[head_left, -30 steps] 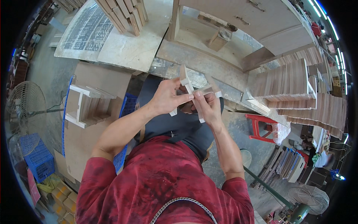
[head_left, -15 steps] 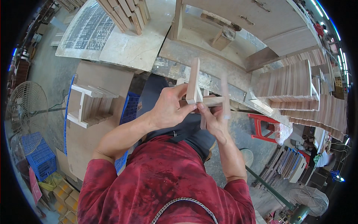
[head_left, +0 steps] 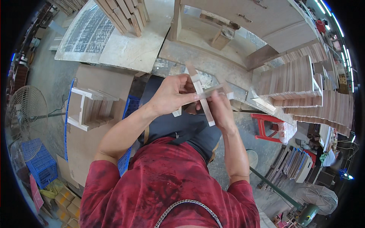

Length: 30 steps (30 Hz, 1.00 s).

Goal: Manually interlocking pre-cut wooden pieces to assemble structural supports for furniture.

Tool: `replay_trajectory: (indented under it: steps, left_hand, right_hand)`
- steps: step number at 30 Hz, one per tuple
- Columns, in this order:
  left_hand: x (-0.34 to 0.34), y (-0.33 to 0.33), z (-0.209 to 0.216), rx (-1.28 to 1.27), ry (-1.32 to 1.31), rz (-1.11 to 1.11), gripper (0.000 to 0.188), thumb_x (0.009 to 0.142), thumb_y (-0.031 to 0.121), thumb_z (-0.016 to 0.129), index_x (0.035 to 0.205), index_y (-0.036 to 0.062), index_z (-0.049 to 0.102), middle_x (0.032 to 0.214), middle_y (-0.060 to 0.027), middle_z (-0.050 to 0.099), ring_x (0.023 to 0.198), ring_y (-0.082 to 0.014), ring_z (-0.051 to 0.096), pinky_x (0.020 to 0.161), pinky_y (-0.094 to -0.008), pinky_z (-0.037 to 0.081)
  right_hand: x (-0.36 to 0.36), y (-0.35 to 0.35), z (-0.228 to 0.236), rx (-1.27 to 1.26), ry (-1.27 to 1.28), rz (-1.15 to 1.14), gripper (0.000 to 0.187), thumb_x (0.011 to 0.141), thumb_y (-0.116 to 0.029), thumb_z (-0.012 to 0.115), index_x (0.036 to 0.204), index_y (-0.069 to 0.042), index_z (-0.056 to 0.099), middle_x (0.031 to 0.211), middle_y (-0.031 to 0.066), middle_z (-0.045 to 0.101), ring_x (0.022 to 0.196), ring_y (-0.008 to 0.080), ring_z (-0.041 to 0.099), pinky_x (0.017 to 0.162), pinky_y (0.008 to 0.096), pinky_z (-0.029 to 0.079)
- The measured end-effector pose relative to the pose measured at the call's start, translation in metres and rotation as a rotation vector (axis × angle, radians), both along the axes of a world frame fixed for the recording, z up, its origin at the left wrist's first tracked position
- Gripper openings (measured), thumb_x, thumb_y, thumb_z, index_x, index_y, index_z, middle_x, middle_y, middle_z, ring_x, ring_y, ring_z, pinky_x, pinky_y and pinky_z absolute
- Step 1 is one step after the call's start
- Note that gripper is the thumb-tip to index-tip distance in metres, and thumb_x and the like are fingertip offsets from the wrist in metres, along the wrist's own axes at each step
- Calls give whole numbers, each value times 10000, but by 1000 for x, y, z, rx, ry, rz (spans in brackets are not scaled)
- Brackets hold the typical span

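Over my lap I hold a small frame of joined pale wooden bars (head_left: 206,111), tilted, partly blurred by movement. My left hand (head_left: 172,95) is closed on its left side, with the thumb lying along a crossbar and the fingers bent behind. On the other side my right hand (head_left: 221,111) grips the frame near the end of that crossbar; its fingers are smeared and partly hidden behind the wood. How the bars join is covered by my hands.
On the left, a brown board (head_left: 89,148) bears a stack of similar wooden frames (head_left: 95,110). Wood strips (head_left: 123,17) stand on the far table; a bench (head_left: 194,53) lies ahead. Stacked wooden pieces (head_left: 285,83) and a red stool (head_left: 262,127) are at right.
The wooden frame has been turned in my hands, its long bar now slanting down to the right. My left hand has shifted slightly up, and my right hand has moved along the frame.
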<state>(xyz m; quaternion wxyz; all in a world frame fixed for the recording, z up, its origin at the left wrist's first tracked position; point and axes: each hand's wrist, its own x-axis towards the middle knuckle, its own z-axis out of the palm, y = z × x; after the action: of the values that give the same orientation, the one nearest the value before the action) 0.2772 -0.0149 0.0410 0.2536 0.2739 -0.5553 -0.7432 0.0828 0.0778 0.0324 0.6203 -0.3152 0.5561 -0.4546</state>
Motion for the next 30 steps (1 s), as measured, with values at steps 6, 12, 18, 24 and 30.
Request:
replay_trajectory:
  steps: [6, 12, 18, 24, 30]
  left_hand:
    - [9, 10, 8, -34, 49, 120, 379, 880, -20, 761, 1237, -40, 636, 1071, -82, 723, 978, -130, 676, 871, -308, 575]
    - [42, -1, -5, -233, -49, 266, 374, 863, -13, 786, 1218, -30, 671, 1120, -57, 731, 1011, -102, 643, 886, -296, 530]
    - [92, -4, 8, -535, -287, 459, 411, 838, 39, 820, 1211, -47, 672, 1079, -71, 738, 955, -103, 650, 858, -307, 543]
    - [127, -23, 2, -1030, -411, 579, 358, 803, 67, 816, 1124, -27, 688, 987, -158, 713, 997, -345, 720, 904, -396, 583]
    - [139, -37, 7, -1692, -477, 696, 222, 821, -27, 701, 1040, -9, 677, 1140, -177, 670, 1143, -365, 650, 1028, -463, 540]
  right_hand:
    - [11, -4, -13, -260, -31, -5, 349, 1080, -230, 567, 1346, -8, 520, 1102, 104, 692, 880, 140, 659, 735, 299, 550]
    - [51, -37, -15, -375, -42, 9, 673, 1066, -55, 530, 1651, -130, 206, 1285, 99, 648, 1133, 166, 628, 926, 311, 529]
    - [75, -62, -24, -368, 342, 295, 550, 1044, -68, 577, 1552, -51, 366, 1196, 72, 658, 1118, 166, 621, 927, 303, 514]
    - [43, -112, -14, -424, -123, 169, 330, 956, -74, 674, 1274, 13, 669, 1056, 77, 707, 890, 118, 651, 836, 281, 528]
    - [61, -136, 1, -358, 131, 241, 241, 902, -101, 797, 1119, -39, 713, 995, 29, 723, 913, 109, 662, 819, 287, 531]
